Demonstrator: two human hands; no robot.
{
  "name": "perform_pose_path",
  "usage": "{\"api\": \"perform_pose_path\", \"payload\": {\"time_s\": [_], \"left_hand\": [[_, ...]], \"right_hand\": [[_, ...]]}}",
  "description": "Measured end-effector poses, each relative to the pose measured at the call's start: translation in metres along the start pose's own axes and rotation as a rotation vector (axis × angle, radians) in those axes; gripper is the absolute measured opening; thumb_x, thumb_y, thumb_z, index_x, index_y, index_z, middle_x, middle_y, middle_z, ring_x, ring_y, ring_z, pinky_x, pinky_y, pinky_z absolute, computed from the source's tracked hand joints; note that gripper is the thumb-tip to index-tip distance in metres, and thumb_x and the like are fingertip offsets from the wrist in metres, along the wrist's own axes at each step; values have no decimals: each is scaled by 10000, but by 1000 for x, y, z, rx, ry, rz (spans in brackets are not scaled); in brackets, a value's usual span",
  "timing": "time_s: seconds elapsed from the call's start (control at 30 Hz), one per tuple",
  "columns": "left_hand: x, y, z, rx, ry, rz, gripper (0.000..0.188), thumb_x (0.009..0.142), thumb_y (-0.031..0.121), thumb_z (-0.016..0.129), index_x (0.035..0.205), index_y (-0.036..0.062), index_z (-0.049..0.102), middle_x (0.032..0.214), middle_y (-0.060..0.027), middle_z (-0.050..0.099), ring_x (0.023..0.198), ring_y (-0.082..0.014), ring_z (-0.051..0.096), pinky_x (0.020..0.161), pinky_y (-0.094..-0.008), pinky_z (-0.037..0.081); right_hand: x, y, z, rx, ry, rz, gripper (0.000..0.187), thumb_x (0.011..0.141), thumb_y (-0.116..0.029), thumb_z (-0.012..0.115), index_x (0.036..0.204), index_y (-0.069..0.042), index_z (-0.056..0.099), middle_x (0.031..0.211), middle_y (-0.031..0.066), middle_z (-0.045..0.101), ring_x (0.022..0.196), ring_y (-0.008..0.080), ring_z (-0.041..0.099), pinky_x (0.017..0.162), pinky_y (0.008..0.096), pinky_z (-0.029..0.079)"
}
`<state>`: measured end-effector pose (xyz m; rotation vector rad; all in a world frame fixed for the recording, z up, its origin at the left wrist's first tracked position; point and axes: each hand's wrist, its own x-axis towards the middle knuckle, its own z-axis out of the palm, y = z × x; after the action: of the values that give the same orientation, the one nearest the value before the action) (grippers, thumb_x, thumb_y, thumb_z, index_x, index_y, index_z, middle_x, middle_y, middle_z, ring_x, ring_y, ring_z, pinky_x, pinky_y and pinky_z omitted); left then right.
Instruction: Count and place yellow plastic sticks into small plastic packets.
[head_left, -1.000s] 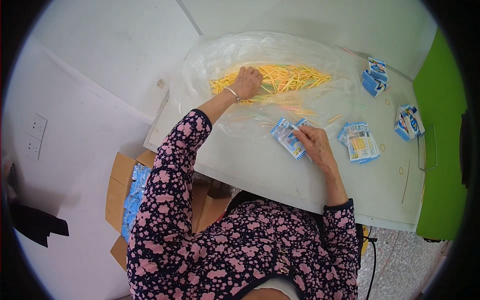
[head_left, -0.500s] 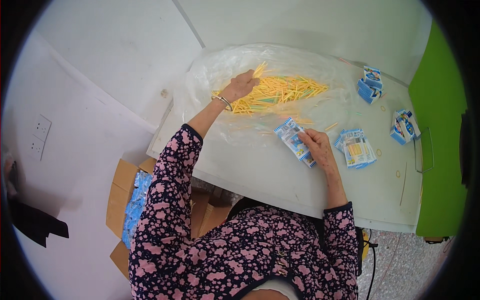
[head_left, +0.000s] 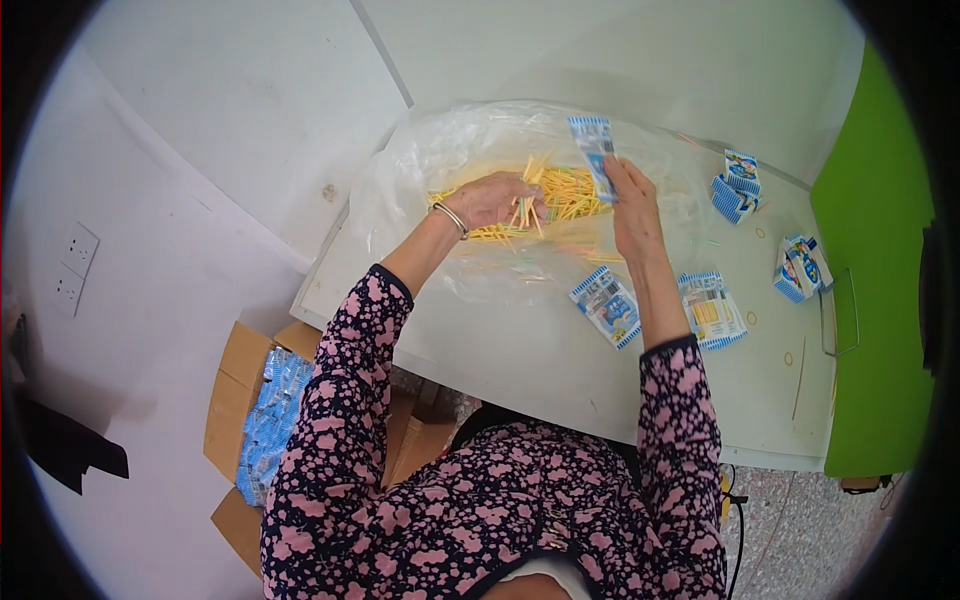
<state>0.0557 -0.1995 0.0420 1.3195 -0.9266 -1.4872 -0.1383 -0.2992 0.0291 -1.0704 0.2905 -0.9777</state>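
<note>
My left hand [head_left: 498, 199] is closed around a small bunch of thin yellow sticks [head_left: 533, 172], whose ends poke out above and below the fingers. Beneath it, a heap of the same sticks [head_left: 575, 195], with some greenish ones among them, lies on a clear plastic sheet or bag [head_left: 420, 160]. Just right of the heap, my right hand [head_left: 636, 208] pinches a blue and white packet [head_left: 592, 148] and holds it raised. A second packet [head_left: 606, 308] lies flat below that hand. Another packet [head_left: 713, 310], with yellow sticks showing through its window, rests to the right.
Bundled packets [head_left: 737, 186] lie at the far right, with another bundle [head_left: 801, 268] nearer the green panel [head_left: 880, 300]. Rubber bands [head_left: 753, 318] and a wire stand [head_left: 842, 312] are on the white table [head_left: 500, 365]. A cardboard box [head_left: 232, 395] of blue packets stands on the lower left.
My right hand has lifted one packet up and away, leaving another on the table. My left hand, with its sticks, has moved slightly right and down, closer to the right hand.
</note>
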Motion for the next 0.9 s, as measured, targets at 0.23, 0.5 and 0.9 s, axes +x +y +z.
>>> {"api": "perform_pose_path", "payload": {"time_s": [0.23,0.5,0.9], "left_hand": [[7,-1,7,-106,-147,-51,169,877,156,504,887,-6,553,820,-109,613,724,-218,624,662,-348,528],[26,6,-13,49,-52,-95,166,873,150,523,943,2,553,833,-86,614,748,-180,613,655,-312,528],[40,-11,-26,344,203,157,253,837,205,572,1003,17,540,913,-62,618,875,-145,562,727,-263,443]], "right_hand": [[56,43,28,-81,-75,71,185,859,-233,580,796,-61,608,719,-45,527,691,43,441,668,206,347],[72,68,36,-145,-54,110,228,861,-244,560,728,-58,566,662,-34,483,624,65,409,574,235,339],[70,53,25,-237,-49,27,217,859,-220,557,751,-33,574,649,-35,486,598,43,406,528,210,332]]}}
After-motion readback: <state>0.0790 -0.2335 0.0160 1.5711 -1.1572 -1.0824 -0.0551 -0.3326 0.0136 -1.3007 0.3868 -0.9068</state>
